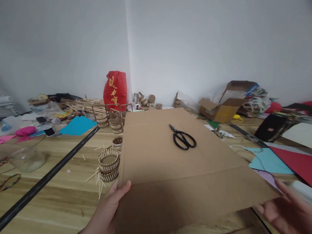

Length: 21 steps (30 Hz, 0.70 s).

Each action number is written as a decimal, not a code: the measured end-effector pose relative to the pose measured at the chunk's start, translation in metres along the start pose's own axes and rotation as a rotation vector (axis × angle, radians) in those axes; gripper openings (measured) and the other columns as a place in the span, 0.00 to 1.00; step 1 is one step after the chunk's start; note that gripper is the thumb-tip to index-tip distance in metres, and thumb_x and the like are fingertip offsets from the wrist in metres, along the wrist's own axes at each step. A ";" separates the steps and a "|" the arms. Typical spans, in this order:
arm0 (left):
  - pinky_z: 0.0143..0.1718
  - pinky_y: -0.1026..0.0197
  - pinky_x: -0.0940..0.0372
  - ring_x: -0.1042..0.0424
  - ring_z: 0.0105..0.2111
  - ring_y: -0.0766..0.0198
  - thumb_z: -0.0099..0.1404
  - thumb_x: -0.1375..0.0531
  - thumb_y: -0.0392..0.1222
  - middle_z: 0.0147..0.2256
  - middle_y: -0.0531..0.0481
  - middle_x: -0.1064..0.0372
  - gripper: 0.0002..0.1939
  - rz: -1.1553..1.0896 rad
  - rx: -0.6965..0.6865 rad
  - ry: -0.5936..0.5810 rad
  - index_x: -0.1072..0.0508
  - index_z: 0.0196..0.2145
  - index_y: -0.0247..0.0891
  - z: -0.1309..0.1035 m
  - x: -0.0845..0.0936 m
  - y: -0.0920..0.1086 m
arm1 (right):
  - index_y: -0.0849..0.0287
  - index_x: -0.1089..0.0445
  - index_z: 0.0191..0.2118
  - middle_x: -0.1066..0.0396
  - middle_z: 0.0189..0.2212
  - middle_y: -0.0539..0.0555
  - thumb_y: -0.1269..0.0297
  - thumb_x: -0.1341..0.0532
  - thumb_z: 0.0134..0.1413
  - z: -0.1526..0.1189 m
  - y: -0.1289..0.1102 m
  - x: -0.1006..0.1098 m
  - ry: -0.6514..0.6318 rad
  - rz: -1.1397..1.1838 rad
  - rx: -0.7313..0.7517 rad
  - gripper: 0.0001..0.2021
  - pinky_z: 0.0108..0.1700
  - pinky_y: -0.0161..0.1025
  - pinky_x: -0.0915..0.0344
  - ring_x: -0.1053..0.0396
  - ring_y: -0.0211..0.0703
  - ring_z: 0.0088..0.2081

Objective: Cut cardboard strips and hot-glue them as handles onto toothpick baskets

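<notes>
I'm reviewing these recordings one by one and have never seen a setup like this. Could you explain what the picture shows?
There is no robot here: a person works with bare hands. The single picture comes from a camera worn on the head, looking forward and down. The left hand holds a large cardboard sheet by its left edge. The right hand is at the near right corner; whether it grips is unclear. Black scissors lie on the sheet. On the wooden table are small round baskets and blue paper to the left, a red bag behind, and an open box to the right.
</notes>
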State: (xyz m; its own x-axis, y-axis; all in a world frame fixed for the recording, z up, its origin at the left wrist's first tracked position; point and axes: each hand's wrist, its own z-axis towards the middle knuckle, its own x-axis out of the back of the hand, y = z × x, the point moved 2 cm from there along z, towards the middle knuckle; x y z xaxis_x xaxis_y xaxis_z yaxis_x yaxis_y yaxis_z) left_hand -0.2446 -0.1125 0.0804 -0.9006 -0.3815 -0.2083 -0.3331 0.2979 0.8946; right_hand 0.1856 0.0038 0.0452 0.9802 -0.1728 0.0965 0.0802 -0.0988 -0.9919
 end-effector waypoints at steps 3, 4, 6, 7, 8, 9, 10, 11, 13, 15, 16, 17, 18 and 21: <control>0.52 0.44 0.28 0.23 0.52 0.42 0.48 0.30 0.58 0.51 0.42 0.21 0.39 -0.032 -0.003 -0.019 0.28 0.56 0.42 0.004 -0.009 0.004 | 0.46 0.25 0.35 0.18 0.31 0.55 0.42 0.29 0.44 -0.044 0.002 -0.054 -0.231 0.463 -0.243 0.17 0.49 0.63 0.22 0.18 0.58 0.34; 0.51 0.45 0.28 0.22 0.52 0.43 0.49 0.30 0.56 0.51 0.42 0.21 0.37 -0.045 -0.008 -0.040 0.28 0.56 0.42 0.005 -0.012 0.004 | 0.49 0.26 0.34 0.18 0.30 0.54 0.48 0.25 0.43 -0.057 0.002 -0.073 -0.306 0.558 -0.319 0.16 0.51 0.61 0.23 0.18 0.56 0.34; 0.50 0.47 0.27 0.22 0.51 0.44 0.51 0.30 0.53 0.51 0.42 0.21 0.35 -0.078 -0.017 -0.101 0.27 0.55 0.40 0.010 -0.020 0.004 | 0.51 0.26 0.43 0.17 0.43 0.55 0.59 0.24 0.46 -0.073 0.000 -0.106 -0.358 0.691 -0.407 0.18 0.52 0.58 0.22 0.19 0.57 0.45; 0.51 0.48 0.27 0.22 0.51 0.44 0.52 0.30 0.52 0.51 0.42 0.21 0.33 -0.094 -0.025 -0.130 0.26 0.55 0.40 0.013 -0.024 0.005 | 0.51 0.27 0.48 0.17 0.45 0.55 0.66 0.24 0.45 -0.075 -0.001 -0.118 -0.345 0.732 -0.425 0.22 0.50 0.56 0.21 0.19 0.57 0.46; 0.51 0.49 0.27 0.22 0.52 0.45 0.53 0.30 0.50 0.52 0.42 0.21 0.31 -0.110 -0.033 -0.155 0.26 0.54 0.39 0.018 -0.028 0.007 | 0.53 0.29 0.51 0.17 0.45 0.55 0.72 0.25 0.45 -0.072 -0.003 -0.126 -0.309 0.778 -0.433 0.26 0.48 0.53 0.20 0.19 0.56 0.47; 0.52 0.50 0.27 0.22 0.52 0.45 0.54 0.30 0.49 0.52 0.41 0.21 0.30 -0.125 -0.044 -0.177 0.26 0.54 0.39 0.024 -0.033 0.009 | 0.54 0.31 0.54 0.17 0.44 0.54 0.77 0.27 0.45 -0.066 -0.005 -0.133 -0.270 0.819 -0.434 0.29 0.48 0.51 0.19 0.19 0.55 0.47; 0.52 0.50 0.27 0.22 0.52 0.46 0.56 0.30 0.47 0.52 0.41 0.21 0.28 -0.139 -0.061 -0.194 0.26 0.54 0.38 0.032 -0.038 0.013 | 0.55 0.33 0.56 0.17 0.42 0.54 0.80 0.29 0.46 -0.057 -0.008 -0.137 -0.241 0.850 -0.434 0.31 0.47 0.49 0.19 0.19 0.53 0.46; 0.53 0.50 0.27 0.22 0.52 0.47 0.57 0.31 0.45 0.51 0.41 0.21 0.27 -0.152 -0.077 -0.208 0.26 0.54 0.38 0.041 -0.044 0.018 | 0.56 0.35 0.58 0.17 0.41 0.53 0.82 0.31 0.48 -0.046 -0.012 -0.140 -0.226 0.873 -0.428 0.32 0.47 0.47 0.19 0.18 0.52 0.45; 0.53 0.49 0.27 0.21 0.50 0.47 0.60 0.32 0.42 0.49 0.40 0.20 0.24 -0.189 -0.101 -0.249 0.26 0.54 0.37 0.063 -0.057 0.030 | 0.55 0.37 0.60 0.17 0.40 0.52 0.85 0.36 0.51 -0.018 -0.021 -0.145 -0.233 0.882 -0.385 0.32 0.43 0.44 0.18 0.17 0.49 0.40; 0.52 0.48 0.26 0.20 0.47 0.49 0.62 0.34 0.39 0.47 0.40 0.20 0.22 -0.209 -0.098 -0.235 0.28 0.54 0.35 0.090 -0.070 0.044 | 0.55 0.37 0.60 0.17 0.39 0.51 0.86 0.40 0.54 0.014 -0.032 -0.149 -0.226 0.874 -0.326 0.30 0.39 0.42 0.18 0.17 0.45 0.35; 0.52 0.49 0.26 0.20 0.47 0.50 0.63 0.34 0.38 0.47 0.40 0.20 0.22 -0.216 -0.109 -0.230 0.29 0.55 0.35 0.104 -0.077 0.051 | 0.55 0.37 0.60 0.17 0.39 0.50 0.85 0.41 0.56 0.029 -0.037 -0.153 -0.225 0.872 -0.313 0.28 0.39 0.42 0.18 0.17 0.44 0.34; 0.51 0.49 0.26 0.20 0.46 0.51 0.64 0.34 0.38 0.47 0.40 0.21 0.22 -0.220 -0.115 -0.226 0.30 0.55 0.35 0.118 -0.084 0.058 | 0.56 0.37 0.59 0.17 0.38 0.50 0.84 0.42 0.58 0.045 -0.041 -0.156 -0.221 0.869 -0.299 0.26 0.39 0.41 0.18 0.17 0.43 0.34; 0.50 0.49 0.26 0.20 0.45 0.52 0.64 0.34 0.38 0.47 0.39 0.21 0.22 -0.223 -0.116 -0.225 0.30 0.55 0.35 0.131 -0.091 0.065 | 0.56 0.36 0.58 0.17 0.37 0.50 0.84 0.43 0.59 0.061 -0.045 -0.161 -0.225 0.863 -0.285 0.24 0.40 0.41 0.18 0.18 0.43 0.34; 0.49 0.51 0.25 0.20 0.45 0.54 0.66 0.33 0.40 0.48 0.41 0.22 0.22 -0.216 -0.123 -0.212 0.32 0.56 0.38 0.165 -0.108 0.082 | 0.58 0.33 0.56 0.19 0.37 0.50 0.82 0.44 0.62 0.108 -0.053 -0.175 -0.255 0.834 -0.229 0.20 0.39 0.40 0.19 0.19 0.41 0.35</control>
State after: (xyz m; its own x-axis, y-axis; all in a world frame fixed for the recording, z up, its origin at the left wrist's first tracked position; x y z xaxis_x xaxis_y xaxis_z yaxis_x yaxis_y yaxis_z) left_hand -0.2206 0.0977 0.1111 -0.8551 -0.2299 -0.4647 -0.4983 0.1174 0.8590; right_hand 0.0296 0.1454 0.0721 0.7161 -0.0561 -0.6957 -0.6866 -0.2358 -0.6877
